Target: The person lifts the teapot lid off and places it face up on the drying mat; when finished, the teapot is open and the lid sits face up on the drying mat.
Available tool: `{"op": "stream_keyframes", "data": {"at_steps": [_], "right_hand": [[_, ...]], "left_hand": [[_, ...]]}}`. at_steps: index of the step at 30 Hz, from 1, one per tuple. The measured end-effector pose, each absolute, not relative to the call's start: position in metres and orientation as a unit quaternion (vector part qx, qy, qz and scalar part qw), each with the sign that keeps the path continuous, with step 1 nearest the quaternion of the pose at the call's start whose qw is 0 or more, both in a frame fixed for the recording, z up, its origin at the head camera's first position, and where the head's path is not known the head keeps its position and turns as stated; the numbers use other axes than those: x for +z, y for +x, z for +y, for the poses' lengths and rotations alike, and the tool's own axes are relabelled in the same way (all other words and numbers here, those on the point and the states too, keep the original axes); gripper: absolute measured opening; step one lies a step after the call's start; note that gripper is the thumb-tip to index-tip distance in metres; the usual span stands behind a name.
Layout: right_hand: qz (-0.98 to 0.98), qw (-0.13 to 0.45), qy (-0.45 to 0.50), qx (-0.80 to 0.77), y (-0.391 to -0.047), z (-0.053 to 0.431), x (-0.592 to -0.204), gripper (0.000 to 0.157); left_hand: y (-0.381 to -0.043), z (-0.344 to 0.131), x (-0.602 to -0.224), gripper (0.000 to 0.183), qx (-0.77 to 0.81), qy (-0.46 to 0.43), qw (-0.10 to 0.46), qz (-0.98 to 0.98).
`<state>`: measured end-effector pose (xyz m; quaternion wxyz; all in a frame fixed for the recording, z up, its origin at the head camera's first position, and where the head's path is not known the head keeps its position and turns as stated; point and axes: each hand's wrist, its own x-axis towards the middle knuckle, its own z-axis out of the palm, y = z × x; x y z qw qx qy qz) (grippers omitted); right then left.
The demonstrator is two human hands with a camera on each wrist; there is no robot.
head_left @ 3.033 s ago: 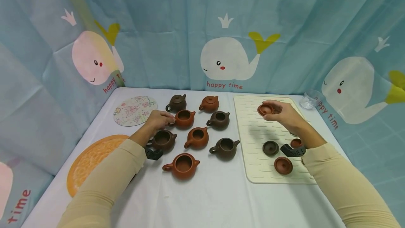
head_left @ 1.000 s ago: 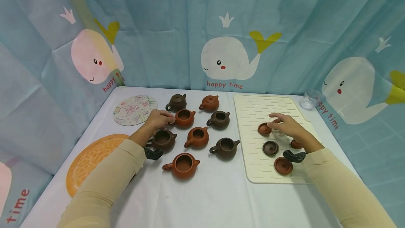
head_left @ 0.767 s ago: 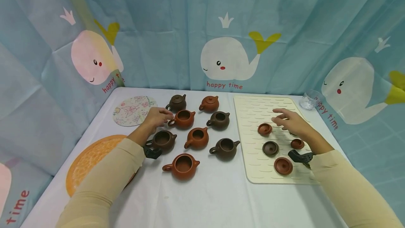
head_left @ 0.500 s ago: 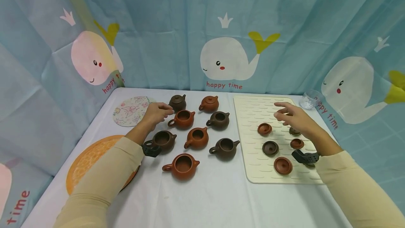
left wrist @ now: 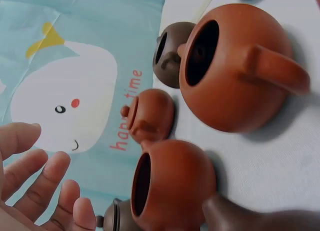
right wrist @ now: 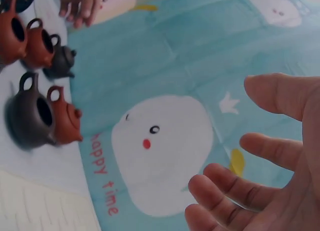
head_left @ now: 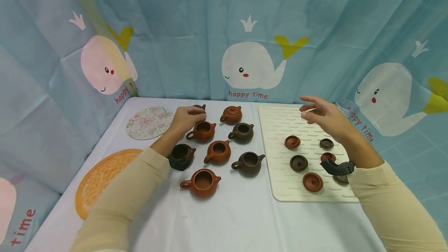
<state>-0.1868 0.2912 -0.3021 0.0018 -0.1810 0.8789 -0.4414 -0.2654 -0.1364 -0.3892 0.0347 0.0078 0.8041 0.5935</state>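
My left hand (head_left: 186, 121) hovers with relaxed fingers above the table, holding nothing. It partly hides a dark brown lidded teapot (head_left: 201, 108) behind it. Just right of its fingers stands a lidless reddish-brown teapot (head_left: 203, 132); the left wrist view shows a gap between that teapot (left wrist: 182, 183) and the fingers (left wrist: 57, 166). Over the back of the cream mat (head_left: 280, 189) my right hand (head_left: 327, 119) is raised, its fingers loosely bent and nothing between them. Below it a reddish-brown lid (head_left: 292, 142) and a dark lid (head_left: 326, 143) lie on the mat.
More lidless teapots stand mid-table, such as a dark teapot (head_left: 248, 164) and a reddish teapot (head_left: 203, 184). A lidded reddish teapot (head_left: 231, 115) is at the back. Several other lids (head_left: 313, 182) lie on the mat. A floral round mat (head_left: 148, 123) and orange round mat (head_left: 101, 178) lie left.
The right hand has set the reddish-brown lid down on the mat, let go and risen. The left hand has left the reddish teapot's handle and moved up and rightward.
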Motion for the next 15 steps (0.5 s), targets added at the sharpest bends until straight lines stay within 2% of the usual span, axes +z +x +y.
{"op": "stream_keyframes", "data": {"at_steps": [8,15], "right_hand": [[0.853,0.003,-0.196,-0.484,-0.213,0.266,-0.308,0.052],[0.854,0.027,-0.206,-0.477,-0.244,0.241,-0.324,0.053]], "left_hand": [[-0.279,-0.120,-0.390,0.029,0.593,-0.002,0.031,0.805],[-0.292,-0.107,-0.390,0.029,0.568,-0.031,0.050,0.821]]}}
